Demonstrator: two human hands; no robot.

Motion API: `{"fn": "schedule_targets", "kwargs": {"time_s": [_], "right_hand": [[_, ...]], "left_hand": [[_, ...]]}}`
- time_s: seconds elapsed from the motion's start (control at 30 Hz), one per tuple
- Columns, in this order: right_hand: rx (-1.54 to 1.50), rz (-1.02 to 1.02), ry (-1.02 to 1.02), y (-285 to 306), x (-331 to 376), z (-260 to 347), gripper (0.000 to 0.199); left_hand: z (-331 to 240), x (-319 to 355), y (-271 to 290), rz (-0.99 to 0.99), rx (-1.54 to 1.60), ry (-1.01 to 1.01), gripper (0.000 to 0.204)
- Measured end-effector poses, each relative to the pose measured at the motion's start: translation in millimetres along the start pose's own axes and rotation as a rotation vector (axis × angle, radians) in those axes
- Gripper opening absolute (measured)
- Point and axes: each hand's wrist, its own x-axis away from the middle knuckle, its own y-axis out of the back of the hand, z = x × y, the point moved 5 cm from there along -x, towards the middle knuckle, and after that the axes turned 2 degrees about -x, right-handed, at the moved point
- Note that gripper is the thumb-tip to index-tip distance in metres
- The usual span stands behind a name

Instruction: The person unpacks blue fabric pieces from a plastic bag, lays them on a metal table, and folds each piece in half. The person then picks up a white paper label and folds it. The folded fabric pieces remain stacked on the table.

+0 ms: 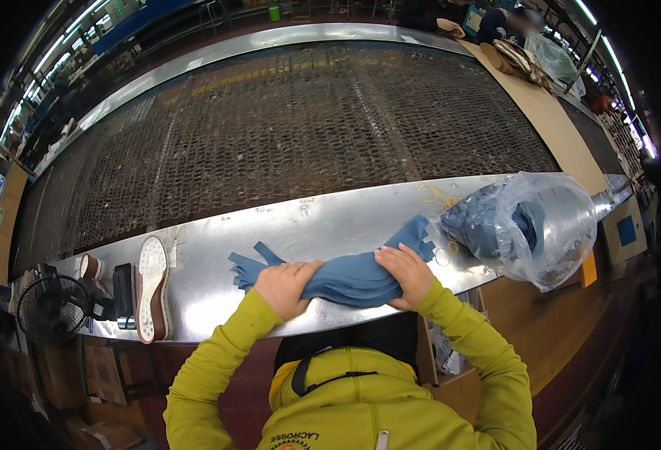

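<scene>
A stack of blue, strap-like cut pieces lies across the metal ledge in front of me, bowed in the middle, with loose ends fanning out at both sides. My left hand is closed round its left part, fingers on top. Toward the other end, my right hand grips the stack with the thumb underneath. One narrow end sticks up past my left hand. Just right of the stack, a clear plastic bag holds more blue pieces.
Yellow rubber bands lie near the bag. At left stand a shoe sole, a black box-like object and a small black fan. Beyond the ledge stretches a wide mesh conveyor. People work at the far right.
</scene>
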Motion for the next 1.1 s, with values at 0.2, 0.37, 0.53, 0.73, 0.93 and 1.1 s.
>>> {"fn": "schedule_targets", "kwargs": {"time_s": [0.2, 0.37, 0.53, 0.73, 0.93, 1.1], "right_hand": [[-0.096, -0.101, -0.066, 19, -38, -15, 0.052], [-0.138, 0.029, -0.122, 78, -90, -5, 0.044], [-0.48, 0.311, -0.242, 127, -120, 4, 0.053], [-0.805, 0.651, -0.611, 56, -121, -51, 0.07], [-0.354, 0.367, -0.529, -1, -83, -104, 0.06], [-0.721, 0.164, -0.622, -7, -69, -118, 0.032]], "left_hand": [[20, -28, 33, 0.277, 0.222, 0.163, 0.041], [31, -42, 90, 0.279, 0.528, 0.262, 0.052], [49, -46, 127, 0.411, 0.935, 0.35, 0.063], [99, -35, 61, 0.703, 0.803, 0.63, 0.066], [93, 3, 16, 0.081, 0.204, 0.434, 0.056], [33, -1, 3, -0.3, 0.138, 0.231, 0.055]]}}
